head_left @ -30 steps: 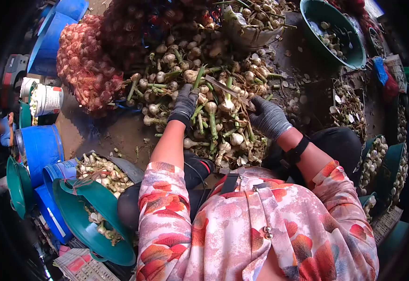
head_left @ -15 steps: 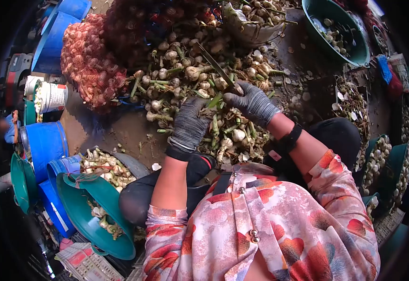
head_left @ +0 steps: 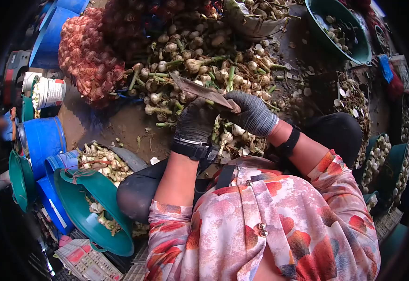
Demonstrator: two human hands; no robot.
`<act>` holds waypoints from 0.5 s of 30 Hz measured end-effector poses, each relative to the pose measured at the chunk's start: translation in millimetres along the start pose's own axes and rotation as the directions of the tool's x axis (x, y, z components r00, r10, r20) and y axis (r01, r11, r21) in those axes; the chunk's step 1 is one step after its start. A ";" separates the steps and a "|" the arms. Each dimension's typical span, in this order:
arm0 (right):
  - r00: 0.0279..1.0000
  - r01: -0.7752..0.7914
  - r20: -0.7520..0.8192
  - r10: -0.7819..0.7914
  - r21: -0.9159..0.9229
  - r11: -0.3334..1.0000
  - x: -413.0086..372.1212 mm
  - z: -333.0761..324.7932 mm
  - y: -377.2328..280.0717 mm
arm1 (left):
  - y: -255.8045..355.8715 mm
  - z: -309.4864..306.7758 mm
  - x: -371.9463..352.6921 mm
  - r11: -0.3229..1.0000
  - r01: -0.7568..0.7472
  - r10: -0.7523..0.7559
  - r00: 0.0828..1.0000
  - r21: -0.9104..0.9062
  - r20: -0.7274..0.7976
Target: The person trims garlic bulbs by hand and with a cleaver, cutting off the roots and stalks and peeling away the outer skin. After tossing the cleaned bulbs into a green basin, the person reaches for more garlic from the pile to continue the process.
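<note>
My right hand (head_left: 252, 112), in a grey knit glove, is closed round the handle end of a knife (head_left: 200, 91). Its broad, dirty blade points up and left, passing over the fingers of my left hand (head_left: 195, 122). That hand, also gloved, is closed on a garlic, of which a bit of green stalk (head_left: 209, 101) shows by the blade. The rest of this garlic is hidden by the glove and knife. Right beyond both hands spreads a heap of garlic bulbs (head_left: 193, 64) with cut and long stalks.
Red net sacks of garlic (head_left: 89, 61) stand at the upper left. A white bucket (head_left: 256, 28) with trimmings and a green basin (head_left: 361, 51) are at the far side. Blue tubs (head_left: 45, 143) and a green basin (head_left: 68, 201) line the left, beside my knee.
The knife has swung lower and toward the left, its flat now showing above my left hand. My left hand has turned and shifted slightly right; my right hand has dropped a little.
</note>
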State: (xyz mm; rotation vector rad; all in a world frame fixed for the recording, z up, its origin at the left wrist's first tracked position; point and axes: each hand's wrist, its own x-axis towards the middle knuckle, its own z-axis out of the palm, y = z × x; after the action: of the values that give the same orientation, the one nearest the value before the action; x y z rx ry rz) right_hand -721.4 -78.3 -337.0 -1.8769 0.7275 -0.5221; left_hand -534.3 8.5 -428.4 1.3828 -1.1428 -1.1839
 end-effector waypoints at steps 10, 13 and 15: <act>0.990 0.085 0.142 -0.012 -0.514 0.853 -3.7 -34.6 -29.8 | -1.3 -22.5 -12.2 0.536 -0.329 0.431 0.898 0.777 0.084; 0.982 0.109 0.186 0.000 -0.578 0.809 -4.5 -34.9 -29.6 | -20.8 -26.2 -8.8 0.167 -0.320 0.645 0.750 0.933 0.142; 0.977 0.108 0.213 0.022 -0.581 0.807 -4.7 -37.4 -33.6 | -30.8 -27.3 -16.1 0.213 -0.321 0.609 0.782 0.923 0.131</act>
State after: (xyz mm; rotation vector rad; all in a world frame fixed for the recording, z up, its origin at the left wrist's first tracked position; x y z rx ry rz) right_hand -740.5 -89.4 -291.6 -2.4916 0.7592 -0.1095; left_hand -506.5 30.1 -455.2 1.6709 -1.9854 0.2791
